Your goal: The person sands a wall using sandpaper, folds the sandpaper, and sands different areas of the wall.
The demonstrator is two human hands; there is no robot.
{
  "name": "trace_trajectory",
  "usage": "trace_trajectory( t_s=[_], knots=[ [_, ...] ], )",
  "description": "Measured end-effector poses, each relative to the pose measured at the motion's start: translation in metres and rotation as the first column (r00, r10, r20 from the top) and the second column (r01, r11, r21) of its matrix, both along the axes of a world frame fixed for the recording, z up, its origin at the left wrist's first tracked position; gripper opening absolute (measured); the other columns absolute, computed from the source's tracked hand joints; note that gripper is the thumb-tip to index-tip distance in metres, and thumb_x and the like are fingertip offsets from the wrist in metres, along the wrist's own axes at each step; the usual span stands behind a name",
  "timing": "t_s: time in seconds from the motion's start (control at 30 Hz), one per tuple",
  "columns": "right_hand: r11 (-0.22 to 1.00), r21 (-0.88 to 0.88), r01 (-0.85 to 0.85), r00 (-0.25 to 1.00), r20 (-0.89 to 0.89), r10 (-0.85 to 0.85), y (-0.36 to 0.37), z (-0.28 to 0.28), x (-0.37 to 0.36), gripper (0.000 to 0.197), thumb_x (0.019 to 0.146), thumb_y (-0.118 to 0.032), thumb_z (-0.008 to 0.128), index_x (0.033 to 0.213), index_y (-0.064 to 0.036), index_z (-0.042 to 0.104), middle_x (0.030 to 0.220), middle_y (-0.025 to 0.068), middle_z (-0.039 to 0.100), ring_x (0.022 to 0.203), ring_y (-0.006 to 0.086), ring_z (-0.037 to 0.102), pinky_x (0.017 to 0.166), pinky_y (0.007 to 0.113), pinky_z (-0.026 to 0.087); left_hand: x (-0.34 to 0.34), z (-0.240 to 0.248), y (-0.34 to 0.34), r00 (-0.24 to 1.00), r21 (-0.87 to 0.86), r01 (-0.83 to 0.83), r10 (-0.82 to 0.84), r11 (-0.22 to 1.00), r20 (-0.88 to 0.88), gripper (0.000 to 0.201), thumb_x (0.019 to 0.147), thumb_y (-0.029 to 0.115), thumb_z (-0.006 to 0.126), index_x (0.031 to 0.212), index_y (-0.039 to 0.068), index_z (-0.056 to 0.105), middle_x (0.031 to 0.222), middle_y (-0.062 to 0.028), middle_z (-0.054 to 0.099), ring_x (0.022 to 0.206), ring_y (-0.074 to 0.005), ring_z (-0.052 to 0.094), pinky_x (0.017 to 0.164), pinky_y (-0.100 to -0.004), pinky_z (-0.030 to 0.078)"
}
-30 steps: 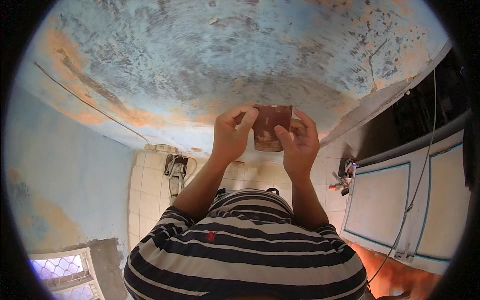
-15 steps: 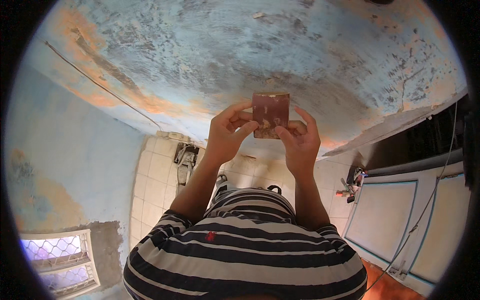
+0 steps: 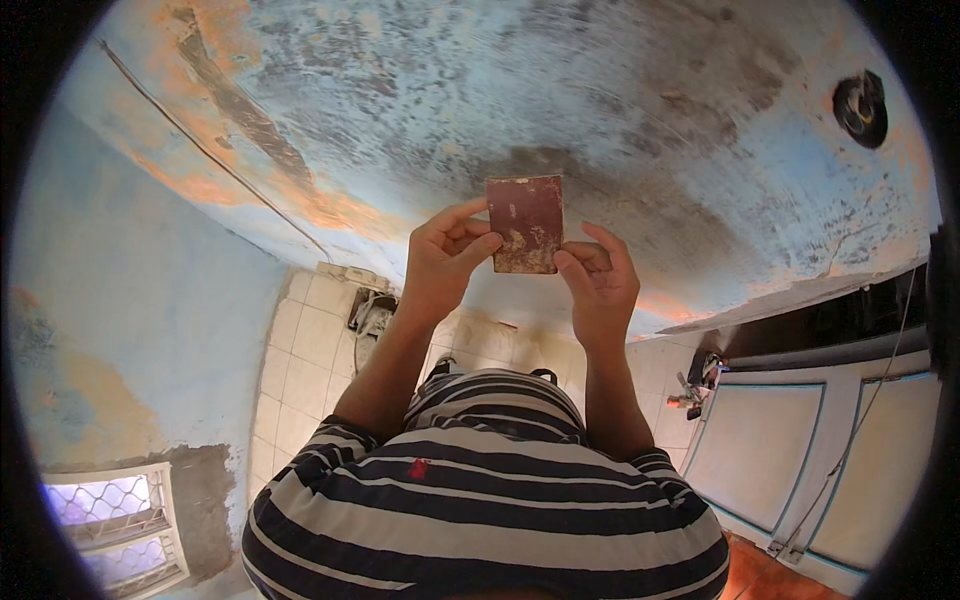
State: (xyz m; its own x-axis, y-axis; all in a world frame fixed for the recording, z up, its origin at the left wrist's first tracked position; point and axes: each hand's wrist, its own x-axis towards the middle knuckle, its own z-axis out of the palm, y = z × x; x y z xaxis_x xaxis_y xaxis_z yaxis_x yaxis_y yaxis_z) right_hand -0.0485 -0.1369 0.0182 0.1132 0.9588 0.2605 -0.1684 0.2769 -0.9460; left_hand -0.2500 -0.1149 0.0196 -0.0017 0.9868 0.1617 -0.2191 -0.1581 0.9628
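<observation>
Head cam view, person's own 2 bare hands, mid-frame. L hand [image 3: 440,265] grips the L edge of a squarish reddish-brown piece [image 3: 527,218], thumb in front, other fingers at & behind the edge. R hand [image 3: 603,285] holds the same piece's lower R corner btwn thumb & curled fingers; index is raised, clear of it. The piece is upright, face to the viewer, w/ pale worn patches, mostly toward its bottom edge.

Behind & above the piece: blue wall [image 3: 400,110], w/ dark grey scuffs & orange patches. Upper R of the piece: dark round hole [image 3: 860,108] in that wall, something looped inside, too small to ID. L of the piece: thin cable [image 3: 190,132] running diagonally along the wall.

Directly below the piece: striped shirt [image 3: 480,490], dark/light bands, small red mark. Lower L of the piece: tiled floor [image 3: 300,345] w/ a greyish item [image 3: 372,318], type unclear; farther out, window [image 3: 105,505] w/ mesh grille. Lower R of the piece: small clutter [image 3: 693,392], then white panels [image 3: 765,450] w/ blue trim.
</observation>
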Motion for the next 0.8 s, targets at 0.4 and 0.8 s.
trace_trajectory(
  t_s=[0.4, 0.8],
  knots=[
    [0.99, -0.086, -0.115, 0.992, -0.059, 0.11, 0.041, 0.006, -0.091, 0.035, 0.092, -0.001, 0.072, 0.125, 0.0021, 0.062, 0.095, 0.0099, 0.074, 0.089, 0.0142, 0.068, 0.083, 0.029, 0.053, -0.107, -0.007, 0.029, 0.998, -0.017, 0.057, -0.056, 0.998, 0.04, 0.045, 0.091, -0.003, 0.072, 0.134, -0.001, 0.062, 0.104, -0.0098, 0.073, 0.095, -0.013, 0.069, 0.087, -0.0265, 0.055],
    [0.994, -0.054, -0.097, 0.99, 0.097, 0.102, 0.047, 0.005, -0.153, 0.043, 0.091, 0.0, 0.071, 0.132, 0.0001, 0.059, 0.094, 0.0108, 0.074, 0.09, 0.0143, 0.069, 0.083, 0.03, 0.053, -0.171, -0.022, 0.042, 0.994, -0.102, 0.103, -0.099, 0.989, 0.046, 0.046, 0.09, -0.002, 0.072, 0.135, -0.003, 0.061, 0.101, -0.0096, 0.073, 0.094, -0.0135, 0.069, 0.087, -0.0269, 0.056]
  ],
)
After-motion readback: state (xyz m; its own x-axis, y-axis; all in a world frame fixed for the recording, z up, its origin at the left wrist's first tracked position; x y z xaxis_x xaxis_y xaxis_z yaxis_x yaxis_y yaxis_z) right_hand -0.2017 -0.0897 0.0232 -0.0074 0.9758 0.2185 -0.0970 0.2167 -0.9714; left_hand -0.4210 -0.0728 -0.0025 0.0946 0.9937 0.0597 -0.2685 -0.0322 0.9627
